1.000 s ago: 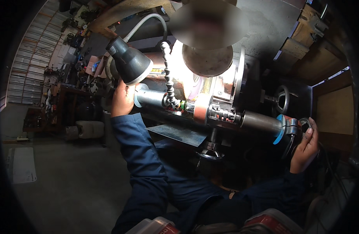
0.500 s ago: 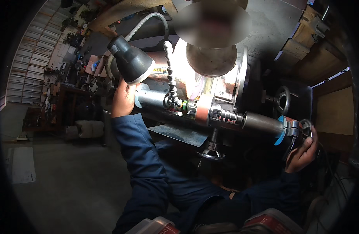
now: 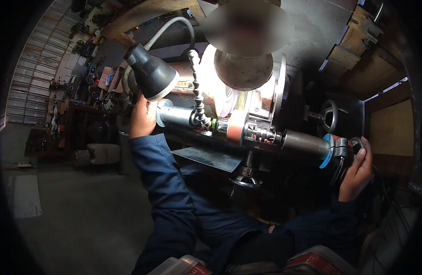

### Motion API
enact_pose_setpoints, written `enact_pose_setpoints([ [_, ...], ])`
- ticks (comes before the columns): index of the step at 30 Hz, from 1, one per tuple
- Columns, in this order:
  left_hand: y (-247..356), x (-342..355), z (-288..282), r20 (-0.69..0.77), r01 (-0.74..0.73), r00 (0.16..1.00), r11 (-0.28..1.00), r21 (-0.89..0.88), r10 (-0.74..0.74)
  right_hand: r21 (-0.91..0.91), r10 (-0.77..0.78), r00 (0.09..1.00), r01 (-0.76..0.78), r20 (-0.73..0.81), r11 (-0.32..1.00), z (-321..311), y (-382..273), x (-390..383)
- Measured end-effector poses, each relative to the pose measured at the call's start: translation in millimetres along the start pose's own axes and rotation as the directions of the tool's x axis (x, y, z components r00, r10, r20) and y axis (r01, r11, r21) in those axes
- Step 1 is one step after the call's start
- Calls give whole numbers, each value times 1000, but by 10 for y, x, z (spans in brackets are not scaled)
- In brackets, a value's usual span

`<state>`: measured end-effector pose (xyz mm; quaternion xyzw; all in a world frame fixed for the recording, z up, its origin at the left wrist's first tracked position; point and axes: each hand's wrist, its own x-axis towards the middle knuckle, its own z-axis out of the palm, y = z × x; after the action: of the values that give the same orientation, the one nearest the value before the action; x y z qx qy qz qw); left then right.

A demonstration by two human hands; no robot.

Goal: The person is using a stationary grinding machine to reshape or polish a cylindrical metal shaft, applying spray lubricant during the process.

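My right hand (image 3: 358,172) is at the right end of a grinding machine, its fingers curled on the rim of a small metal handwheel (image 3: 356,144). Beside that wheel sit a clamp collar (image 3: 341,149) and a blue ring (image 3: 327,151) on a dark grey cylinder (image 3: 306,143). At the machine's other end, my left hand (image 3: 143,118) reaches up next to a silver cylinder (image 3: 176,113); the black lamp (image 3: 151,73) hides its fingers. Between the cylinders lies a brightly lit spindle section (image 3: 261,133) with an orange-brown block (image 3: 235,128).
A segmented coolant hose (image 3: 197,82) hangs down in front of the machine. Below are a flat metal sheet (image 3: 211,157) and a chrome handwheel (image 3: 247,181); a larger handwheel (image 3: 329,116) stands at right. A round metal cover (image 3: 244,71) sits above the lit area.
The machine appears shifted slightly left in the view. My right hand's fingers have moved a little around the small handwheel. The left hand stays by the lamp.
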<state>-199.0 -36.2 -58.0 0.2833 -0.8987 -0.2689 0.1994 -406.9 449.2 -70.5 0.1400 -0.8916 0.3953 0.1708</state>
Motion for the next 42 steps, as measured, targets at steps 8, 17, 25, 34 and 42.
enact_pose_setpoints([
  [8, 35, -55, 56, -93, -38, 995, 997, -64, 32, 52, -161, 938, 185, -307, 981, 238, 388, -395],
  [17, -27, -62, 18, -12, 31, 999, 998, -60, -32, -299, -371, 808, 253, -457, 920, 393, 796, -547],
  [25, -48, -58, 25, -35, 11, 999, 1000, 3, -11, -364, -556, 682, 423, -475, 830, 524, 1098, -590],
  [34, -8, -56, 24, -32, -38, 999, 999, -36, 37, -471, -574, 693, 368, -436, 802, 308, 616, -441],
  [42, 68, -54, 41, -83, 8, 996, 997, -74, -14, -101, -328, 856, 315, -398, 944, 422, 847, -605],
])
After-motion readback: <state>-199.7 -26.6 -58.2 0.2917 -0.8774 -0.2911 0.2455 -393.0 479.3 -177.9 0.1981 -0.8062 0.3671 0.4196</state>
